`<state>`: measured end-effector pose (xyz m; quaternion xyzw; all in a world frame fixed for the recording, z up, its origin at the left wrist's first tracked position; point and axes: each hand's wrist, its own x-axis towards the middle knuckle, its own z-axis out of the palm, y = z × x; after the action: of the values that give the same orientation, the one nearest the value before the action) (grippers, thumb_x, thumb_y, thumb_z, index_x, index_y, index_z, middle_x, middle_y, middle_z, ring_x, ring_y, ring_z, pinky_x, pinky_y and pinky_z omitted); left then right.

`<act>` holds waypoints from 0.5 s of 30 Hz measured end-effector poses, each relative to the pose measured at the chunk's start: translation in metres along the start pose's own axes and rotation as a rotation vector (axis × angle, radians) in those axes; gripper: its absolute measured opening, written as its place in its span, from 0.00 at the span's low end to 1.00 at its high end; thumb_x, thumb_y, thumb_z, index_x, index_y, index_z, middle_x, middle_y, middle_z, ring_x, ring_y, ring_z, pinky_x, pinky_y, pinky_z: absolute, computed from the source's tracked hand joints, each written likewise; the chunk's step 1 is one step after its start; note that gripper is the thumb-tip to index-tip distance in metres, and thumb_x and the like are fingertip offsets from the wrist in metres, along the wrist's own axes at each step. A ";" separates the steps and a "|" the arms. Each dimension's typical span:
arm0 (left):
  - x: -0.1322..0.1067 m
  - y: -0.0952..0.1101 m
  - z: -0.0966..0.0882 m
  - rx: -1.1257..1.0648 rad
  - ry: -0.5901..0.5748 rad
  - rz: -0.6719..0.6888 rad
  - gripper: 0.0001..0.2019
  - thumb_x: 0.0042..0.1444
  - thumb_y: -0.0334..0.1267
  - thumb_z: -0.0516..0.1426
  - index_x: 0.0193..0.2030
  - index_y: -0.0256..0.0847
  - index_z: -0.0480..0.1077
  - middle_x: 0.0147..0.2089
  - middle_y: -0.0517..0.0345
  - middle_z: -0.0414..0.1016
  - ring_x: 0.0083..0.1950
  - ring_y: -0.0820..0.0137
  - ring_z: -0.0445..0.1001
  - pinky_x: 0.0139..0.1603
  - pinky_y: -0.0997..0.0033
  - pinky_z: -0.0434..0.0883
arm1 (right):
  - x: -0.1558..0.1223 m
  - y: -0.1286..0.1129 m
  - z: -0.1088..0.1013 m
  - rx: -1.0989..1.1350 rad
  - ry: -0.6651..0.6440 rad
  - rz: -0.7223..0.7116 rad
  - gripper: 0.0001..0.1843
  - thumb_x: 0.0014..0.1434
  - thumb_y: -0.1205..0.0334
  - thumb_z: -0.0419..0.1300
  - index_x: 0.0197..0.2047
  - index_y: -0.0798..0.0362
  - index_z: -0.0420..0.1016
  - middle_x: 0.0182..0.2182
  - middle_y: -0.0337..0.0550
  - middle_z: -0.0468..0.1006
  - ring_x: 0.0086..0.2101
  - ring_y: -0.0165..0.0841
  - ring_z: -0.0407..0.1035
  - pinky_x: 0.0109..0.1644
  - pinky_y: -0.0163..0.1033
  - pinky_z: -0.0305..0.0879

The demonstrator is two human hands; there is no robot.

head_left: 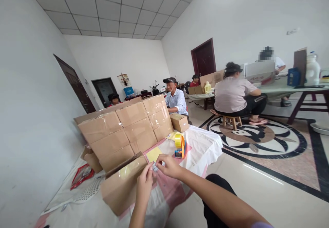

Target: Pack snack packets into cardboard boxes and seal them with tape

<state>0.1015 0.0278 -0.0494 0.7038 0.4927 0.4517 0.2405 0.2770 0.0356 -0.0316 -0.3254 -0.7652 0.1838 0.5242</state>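
Observation:
My left hand (146, 178) and my right hand (168, 166) are close together over the near part of the table, fingers pinched. Between the fingertips is a small whitish-grey piece (155, 167), too small and partly covered to name. A yellow sheet (154, 153) lies flat just beyond the hands. To the left of my left hand sits an open cardboard box (123, 183). Past my right hand stands an orange and blue tape dispenser (184, 147) with a roll of yellow tape (178, 140).
Stacked, taped cardboard boxes (138, 121) form a wall across the white and pink tablecloth (203, 142). A red packet (82, 176) and a perforated white basket (88, 191) are at left. Several people sit beyond; one (235, 96) is on a stool by another table (280, 85).

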 end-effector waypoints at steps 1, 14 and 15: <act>0.000 0.000 -0.001 0.073 0.019 -0.017 0.26 0.63 0.54 0.49 0.56 0.40 0.76 0.33 0.51 0.80 0.32 0.62 0.76 0.35 0.66 0.72 | 0.002 0.000 -0.001 -0.011 0.014 -0.019 0.06 0.60 0.67 0.58 0.30 0.51 0.72 0.29 0.40 0.74 0.32 0.34 0.68 0.38 0.37 0.60; -0.007 0.020 -0.042 0.652 0.469 -0.043 0.21 0.66 0.37 0.46 0.60 0.44 0.72 0.63 0.47 0.74 0.65 0.54 0.67 0.65 0.47 0.60 | 0.018 0.031 -0.033 0.201 0.146 0.186 0.10 0.62 0.58 0.58 0.29 0.50 0.69 0.35 0.41 0.73 0.43 0.37 0.66 0.54 0.42 0.57; -0.005 0.018 -0.043 0.708 0.461 -0.048 0.21 0.67 0.39 0.47 0.62 0.44 0.70 0.67 0.48 0.69 0.69 0.54 0.63 0.68 0.45 0.56 | 0.019 0.031 -0.031 0.195 0.117 0.185 0.10 0.63 0.58 0.58 0.30 0.50 0.69 0.36 0.41 0.73 0.44 0.37 0.65 0.57 0.44 0.55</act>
<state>0.0725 0.0115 -0.0168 0.6118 0.6746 0.3946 -0.1221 0.3103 0.0691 -0.0265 -0.3522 -0.6785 0.2855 0.5780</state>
